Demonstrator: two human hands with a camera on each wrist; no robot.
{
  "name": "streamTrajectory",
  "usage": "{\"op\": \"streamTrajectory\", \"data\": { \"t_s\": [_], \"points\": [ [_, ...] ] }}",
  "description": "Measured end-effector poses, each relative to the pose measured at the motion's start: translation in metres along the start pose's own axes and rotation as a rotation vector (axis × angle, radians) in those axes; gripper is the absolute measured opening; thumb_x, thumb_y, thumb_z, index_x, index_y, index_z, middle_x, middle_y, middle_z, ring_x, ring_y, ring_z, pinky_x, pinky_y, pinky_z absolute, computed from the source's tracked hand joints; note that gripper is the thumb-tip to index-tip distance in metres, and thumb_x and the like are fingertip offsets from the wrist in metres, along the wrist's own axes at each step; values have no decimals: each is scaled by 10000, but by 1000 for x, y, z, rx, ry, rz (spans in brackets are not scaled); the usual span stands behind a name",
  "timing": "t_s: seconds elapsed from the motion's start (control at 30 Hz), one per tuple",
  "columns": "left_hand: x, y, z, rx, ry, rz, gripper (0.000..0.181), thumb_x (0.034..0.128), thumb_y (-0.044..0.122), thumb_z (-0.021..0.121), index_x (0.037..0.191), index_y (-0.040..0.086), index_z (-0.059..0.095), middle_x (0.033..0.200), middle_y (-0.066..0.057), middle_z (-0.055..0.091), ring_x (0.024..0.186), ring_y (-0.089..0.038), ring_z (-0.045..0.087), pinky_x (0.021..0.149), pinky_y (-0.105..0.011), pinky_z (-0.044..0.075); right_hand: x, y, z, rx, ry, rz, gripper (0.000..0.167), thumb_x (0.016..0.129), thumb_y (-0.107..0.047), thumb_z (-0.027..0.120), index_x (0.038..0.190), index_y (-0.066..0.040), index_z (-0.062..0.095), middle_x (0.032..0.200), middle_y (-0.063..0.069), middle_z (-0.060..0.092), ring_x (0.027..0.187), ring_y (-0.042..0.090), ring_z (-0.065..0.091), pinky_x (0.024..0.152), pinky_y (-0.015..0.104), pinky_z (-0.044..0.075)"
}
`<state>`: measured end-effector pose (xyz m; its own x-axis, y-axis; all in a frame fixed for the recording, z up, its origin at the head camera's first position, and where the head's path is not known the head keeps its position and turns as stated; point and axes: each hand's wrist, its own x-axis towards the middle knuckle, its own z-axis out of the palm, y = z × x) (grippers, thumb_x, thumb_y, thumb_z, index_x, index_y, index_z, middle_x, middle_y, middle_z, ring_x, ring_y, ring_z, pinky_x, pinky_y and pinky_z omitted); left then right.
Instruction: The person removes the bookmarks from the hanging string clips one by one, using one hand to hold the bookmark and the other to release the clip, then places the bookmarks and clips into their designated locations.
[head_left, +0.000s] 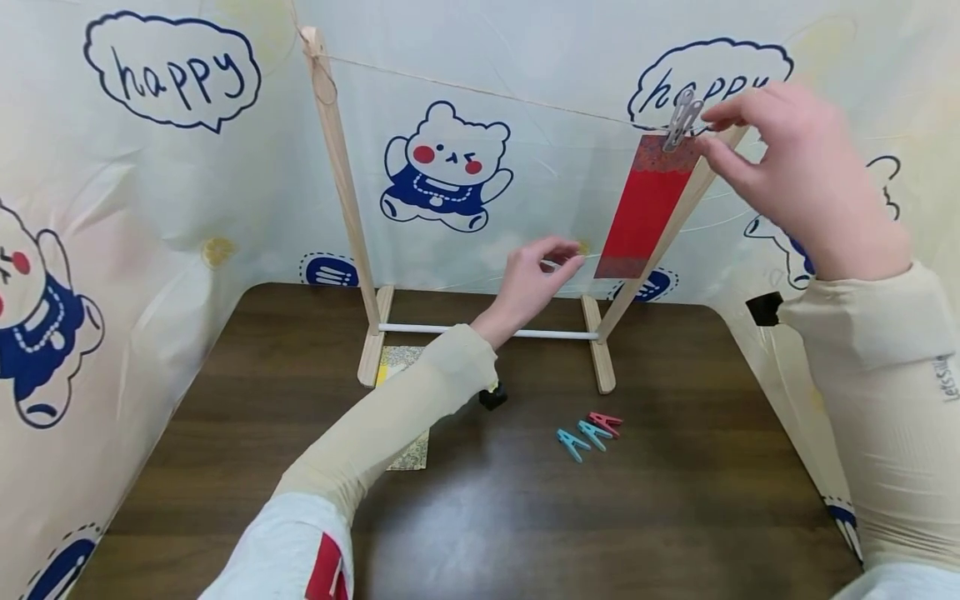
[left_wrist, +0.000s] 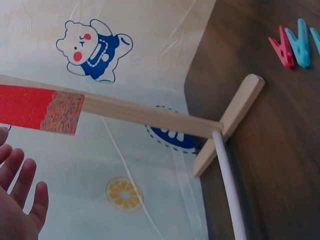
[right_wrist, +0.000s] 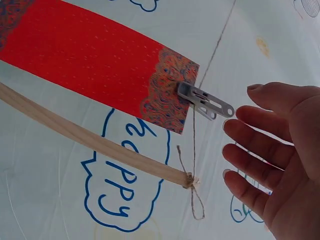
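Note:
A red paper strip with patterned ends (head_left: pixel 648 221) hangs from a twine line (head_left: pixel 465 84) near the right post. A silver metal clip (right_wrist: pixel 205 100) fastens its top edge to the line. Beside the clip is my right hand (head_left: pixel 810 175), thumb and fingers parted; in the right wrist view a small gap separates them from the clip. My left hand (head_left: pixel 528 279) hovers left of the strip's lower end, above the white crossbar (head_left: pixel 555 334). Its fingers are relaxed and hold nothing, and the left wrist view shows them apart from the strip.
Wooden posts (head_left: pixel 341 175) on feet carry the line. Two blue clothespins (head_left: pixel 573 444) and a red clothespin (head_left: pixel 604 423) lie on the brown table (head_left: pixel 675 517). Under my left forearm, a patterned paper (head_left: pixel 408 456) is partly hidden, with a small black object (head_left: pixel 492 398) nearby.

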<state>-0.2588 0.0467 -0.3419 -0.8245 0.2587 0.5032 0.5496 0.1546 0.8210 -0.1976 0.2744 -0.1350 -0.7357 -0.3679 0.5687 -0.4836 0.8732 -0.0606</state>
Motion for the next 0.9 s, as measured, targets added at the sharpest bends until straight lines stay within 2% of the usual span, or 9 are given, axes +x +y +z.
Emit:
{"op": "streamTrajectory", "data": {
  "t_s": [0.27,0.37,0.57,0.7,0.9],
  "points": [
    [15,-3,12,-38,-13,-4,281,1001,205,722,1248,70,727,1180,-84,742,989,-136,673,854,-231,559,23,6,-8,1,-40,60,411,1043,-157,620,1406,33,596,1395,303,582,1296,446,480,1166,577,350],
    [19,-5,15,-57,-22,-10,288,1001,211,723,1254,73,725,1173,-72,743,980,-130,676,863,-231,559,32,8,-9,-39,-108,100,461,1060,-188,587,1477,4,540,1477,296,530,1364,465,441,1183,602,325],
    [25,-2,21,-92,-34,-74,303,1009,231,711,1276,90,719,1178,-25,736,993,-116,657,882,-205,543,43,11,-5,-84,-256,133,540,1087,-222,523,1579,-33,408,1571,303,419,1449,478,330,1139,670,352],
    [29,0,25,-96,-45,-91,300,1013,239,703,1279,102,718,1177,-10,734,996,-109,650,883,-192,535,44,12,-2,-76,-279,128,532,1091,-202,524,1581,-35,405,1578,308,400,1501,452,275,1154,659,339],
    [35,2,29,-119,-37,-98,280,1007,222,712,1260,101,726,1143,-19,745,979,-115,664,877,-188,533,42,8,-2,-87,-281,122,531,1086,-166,536,1585,-43,403,1590,293,383,1521,435,260,1083,674,409]
  ]
}}
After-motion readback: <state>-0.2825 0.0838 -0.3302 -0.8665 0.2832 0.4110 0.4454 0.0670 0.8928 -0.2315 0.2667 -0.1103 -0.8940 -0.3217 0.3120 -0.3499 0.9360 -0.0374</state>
